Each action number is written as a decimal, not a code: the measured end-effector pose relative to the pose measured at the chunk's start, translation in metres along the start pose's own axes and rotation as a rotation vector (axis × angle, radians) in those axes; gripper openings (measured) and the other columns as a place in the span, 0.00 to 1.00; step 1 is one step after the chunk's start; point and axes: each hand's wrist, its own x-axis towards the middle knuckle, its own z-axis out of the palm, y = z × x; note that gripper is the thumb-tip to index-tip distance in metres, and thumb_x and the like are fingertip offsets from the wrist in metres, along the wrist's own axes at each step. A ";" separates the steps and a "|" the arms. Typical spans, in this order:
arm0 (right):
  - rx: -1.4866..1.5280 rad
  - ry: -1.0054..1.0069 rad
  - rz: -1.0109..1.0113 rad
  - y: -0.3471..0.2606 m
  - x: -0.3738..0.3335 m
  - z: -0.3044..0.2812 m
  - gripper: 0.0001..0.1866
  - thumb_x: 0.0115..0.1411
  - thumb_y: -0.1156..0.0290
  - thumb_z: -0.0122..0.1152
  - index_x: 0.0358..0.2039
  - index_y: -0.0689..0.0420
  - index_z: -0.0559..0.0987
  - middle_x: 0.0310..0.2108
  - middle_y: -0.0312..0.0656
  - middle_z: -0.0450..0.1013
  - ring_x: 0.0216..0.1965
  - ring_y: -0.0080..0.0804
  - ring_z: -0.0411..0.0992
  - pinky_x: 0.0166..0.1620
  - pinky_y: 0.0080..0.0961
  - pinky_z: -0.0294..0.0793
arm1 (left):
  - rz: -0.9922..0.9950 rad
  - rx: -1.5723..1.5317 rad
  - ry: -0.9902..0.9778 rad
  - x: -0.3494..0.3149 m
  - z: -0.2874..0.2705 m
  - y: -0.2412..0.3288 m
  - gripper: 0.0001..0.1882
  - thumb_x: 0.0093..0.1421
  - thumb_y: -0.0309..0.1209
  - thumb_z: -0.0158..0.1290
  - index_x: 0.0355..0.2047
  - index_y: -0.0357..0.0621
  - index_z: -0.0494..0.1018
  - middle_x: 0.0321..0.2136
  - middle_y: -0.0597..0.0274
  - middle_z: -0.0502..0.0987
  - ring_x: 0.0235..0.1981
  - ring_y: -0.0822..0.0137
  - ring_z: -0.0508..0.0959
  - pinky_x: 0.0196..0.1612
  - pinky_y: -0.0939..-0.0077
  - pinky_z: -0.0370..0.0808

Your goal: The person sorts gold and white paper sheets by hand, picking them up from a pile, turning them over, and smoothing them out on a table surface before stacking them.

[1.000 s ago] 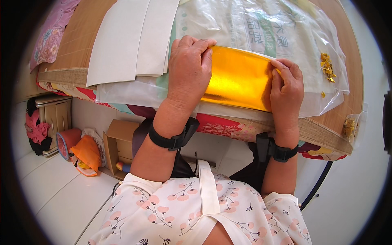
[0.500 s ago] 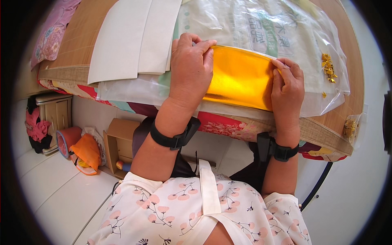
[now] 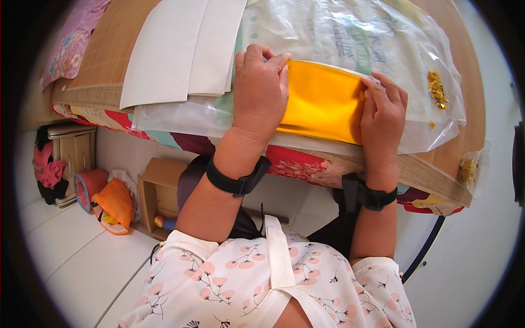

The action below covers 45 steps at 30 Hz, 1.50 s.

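Observation:
A sheet of shiny gold foil paper is stretched between my two hands at the near edge of the table, over a clear plastic bag. My left hand pinches its far left corner between thumb and fingers. At the far right corner, my right hand pinches the sheet with thumb and forefinger, the other fingers curled. A pale strip shows along the far edge of the foil. Just left of my left hand lie overlapping white sheets of paper.
The printed plastic bag covers much of the table. Small gold pieces lie on it at the right. A clear pouch hangs by the right corner. On the floor at left are a cardboard box, a bucket and an orange bag.
My left hand has shifted very slightly right, and the right hand's fingers have moved a little along the foil's far edge. Both keep their pinch.

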 end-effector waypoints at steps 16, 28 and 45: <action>-0.111 -0.411 -0.248 -0.045 -0.016 0.011 0.40 0.66 0.43 0.52 0.68 0.61 0.66 0.72 0.44 0.57 0.76 0.41 0.48 0.76 0.41 0.40 | 0.044 0.094 0.000 -0.004 0.005 -0.001 0.14 0.62 0.24 0.58 0.47 0.43 0.84 0.42 0.56 0.75 0.44 0.57 0.72 0.52 0.66 0.70; -0.074 -0.431 -0.319 -0.047 -0.015 0.010 0.47 0.62 0.34 0.49 0.69 0.60 0.65 0.73 0.44 0.56 0.76 0.40 0.46 0.76 0.45 0.35 | 0.048 0.078 0.004 -0.006 0.003 -0.004 0.14 0.62 0.25 0.56 0.48 0.41 0.83 0.42 0.55 0.75 0.44 0.56 0.72 0.52 0.65 0.70; -0.060 -0.440 -0.350 -0.050 -0.014 0.011 0.49 0.60 0.33 0.49 0.69 0.60 0.64 0.72 0.45 0.57 0.75 0.41 0.49 0.76 0.46 0.39 | 0.293 0.181 -0.119 -0.025 -0.023 0.010 0.25 0.67 0.43 0.54 0.55 0.35 0.77 0.63 0.46 0.70 0.69 0.44 0.63 0.71 0.54 0.56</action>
